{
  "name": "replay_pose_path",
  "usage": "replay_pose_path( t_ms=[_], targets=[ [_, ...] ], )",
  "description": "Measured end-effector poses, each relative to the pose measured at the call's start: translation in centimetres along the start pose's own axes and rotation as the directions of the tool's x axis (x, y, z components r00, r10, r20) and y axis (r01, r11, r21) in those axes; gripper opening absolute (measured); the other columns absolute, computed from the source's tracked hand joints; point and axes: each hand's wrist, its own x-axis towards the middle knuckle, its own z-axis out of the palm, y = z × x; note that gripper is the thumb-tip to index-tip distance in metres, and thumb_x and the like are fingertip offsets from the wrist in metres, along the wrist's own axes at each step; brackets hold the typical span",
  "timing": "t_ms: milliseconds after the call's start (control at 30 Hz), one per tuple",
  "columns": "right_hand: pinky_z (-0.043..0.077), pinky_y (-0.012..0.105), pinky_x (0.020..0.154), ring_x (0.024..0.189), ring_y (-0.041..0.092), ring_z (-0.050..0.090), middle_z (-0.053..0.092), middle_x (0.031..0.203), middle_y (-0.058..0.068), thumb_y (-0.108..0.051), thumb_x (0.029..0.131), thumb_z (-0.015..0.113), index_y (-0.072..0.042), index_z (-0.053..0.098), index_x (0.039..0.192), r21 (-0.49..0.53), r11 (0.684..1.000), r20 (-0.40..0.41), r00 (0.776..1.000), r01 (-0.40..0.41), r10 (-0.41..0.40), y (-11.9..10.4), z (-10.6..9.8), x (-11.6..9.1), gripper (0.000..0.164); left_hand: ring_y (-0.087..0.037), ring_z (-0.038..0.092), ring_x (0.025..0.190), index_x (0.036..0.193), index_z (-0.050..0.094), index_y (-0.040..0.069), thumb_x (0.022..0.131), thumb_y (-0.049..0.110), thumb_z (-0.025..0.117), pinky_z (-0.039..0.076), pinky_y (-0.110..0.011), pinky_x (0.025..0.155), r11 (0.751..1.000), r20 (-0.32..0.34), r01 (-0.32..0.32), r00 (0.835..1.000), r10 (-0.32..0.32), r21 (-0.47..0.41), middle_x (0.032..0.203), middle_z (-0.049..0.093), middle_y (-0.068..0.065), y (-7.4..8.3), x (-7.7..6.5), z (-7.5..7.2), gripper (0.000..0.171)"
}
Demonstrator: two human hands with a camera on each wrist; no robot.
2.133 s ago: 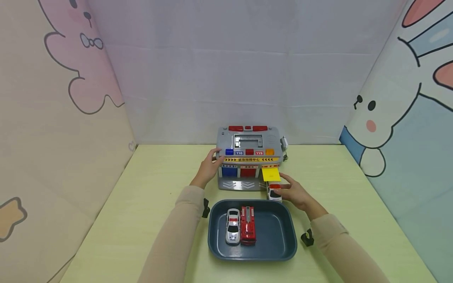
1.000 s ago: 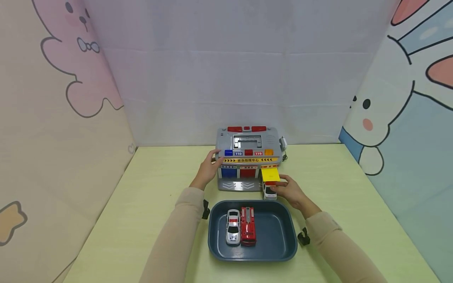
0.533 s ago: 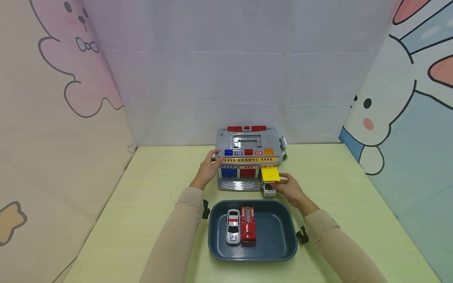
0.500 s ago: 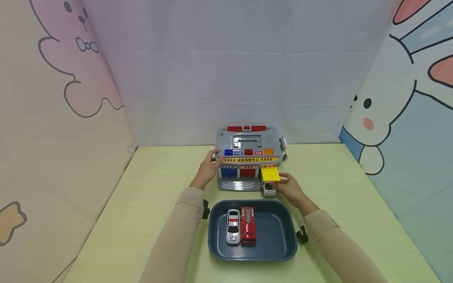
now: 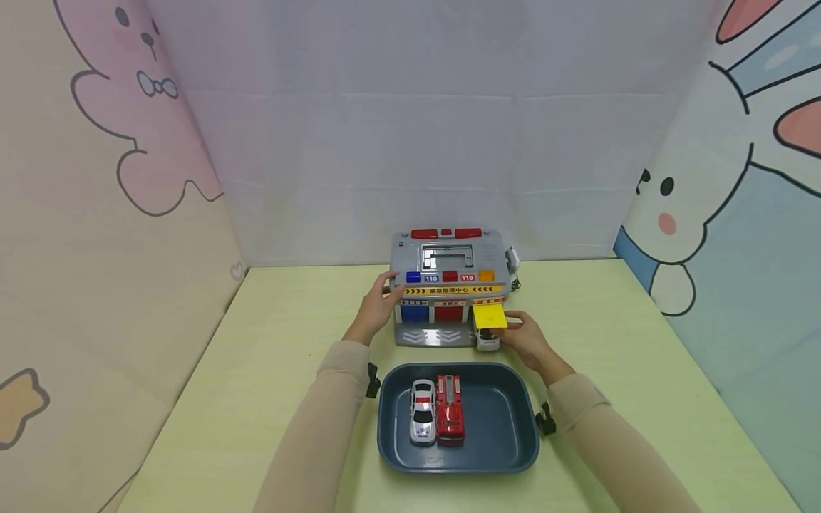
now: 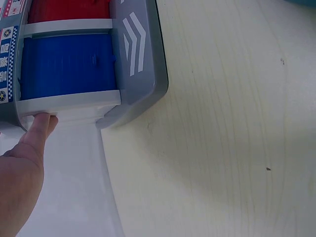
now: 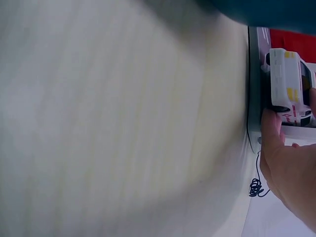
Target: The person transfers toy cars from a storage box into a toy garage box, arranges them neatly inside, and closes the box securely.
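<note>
A grey toy emergency station stands at the back of the table, with a blue and a red garage door down and a yellow door flap raised. My left hand holds the station's left edge, fingers at its side. In the left wrist view, fingertips touch the side beneath the blue door. At the right bay, my right hand holds a white toy car from the right. The car's far part is hidden under the flap. The right wrist view shows this car on the station's ramp.
A dark blue tray lies in front of the station. Inside are a white toy police car and a red toy fire truck, side by side. A coiled black cord hangs by the station's right side.
My right hand has moved the white toy car left and then forward, further under the yellow flap. My left hand has stayed on the station.
</note>
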Motion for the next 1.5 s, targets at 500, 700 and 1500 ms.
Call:
replay_pose_path(
  t_ms=[500, 700, 1500],
  targets=[
    [0.053, 0.045, 0.086, 0.108, 0.039, 0.055, 0.041, 0.132, 0.031, 0.002, 0.094, 0.06, 0.006, 0.028, 0.143, -0.014, 0.999, -0.043, 0.999, -0.033, 0.033, 0.09, 0.08, 0.65, 0.059, -0.037, 0.047, 0.127, 0.146, 0.038, 0.027, 0.101, 0.043, 0.051, 0.041, -0.053, 0.099, 1.0, -0.003, 0.007, 1.0, -0.007, 0.004, 0.142, 0.046, -0.019, 0.02, -0.08, -0.19, 0.05],
    [0.056, 0.043, 0.077, 0.096, 0.033, 0.06, 0.043, 0.127, 0.032, 0.002, 0.094, 0.059, 0.008, 0.029, 0.142, -0.008, 1.0, -0.04, 0.999, -0.023, 0.022, 0.07, 0.19, 0.58, 0.057, -0.037, 0.048, 0.127, 0.146, 0.038, 0.026, 0.101, 0.044, 0.051, 0.041, -0.053, 0.099, 1.0, -0.006, 0.009, 1.0, -0.009, 0.0, 0.141, 0.047, -0.019, -0.05, -0.04, -0.14, 0.05],
    [0.052, 0.032, 0.087, 0.092, 0.014, 0.06, 0.04, 0.133, 0.029, -0.002, 0.101, 0.043, 0.008, 0.021, 0.146, 0.251, 0.968, 0.005, 1.0, -0.006, 0.004, -0.23, -0.56, 0.87, 0.051, -0.037, 0.047, 0.127, 0.146, 0.04, 0.027, 0.1, 0.045, 0.052, 0.041, -0.054, 0.099, 1.0, -0.014, -0.003, 1.0, 0.003, -0.013, 0.141, 0.047, -0.019, -0.12, -0.06, -0.05, 0.05]
  ],
)
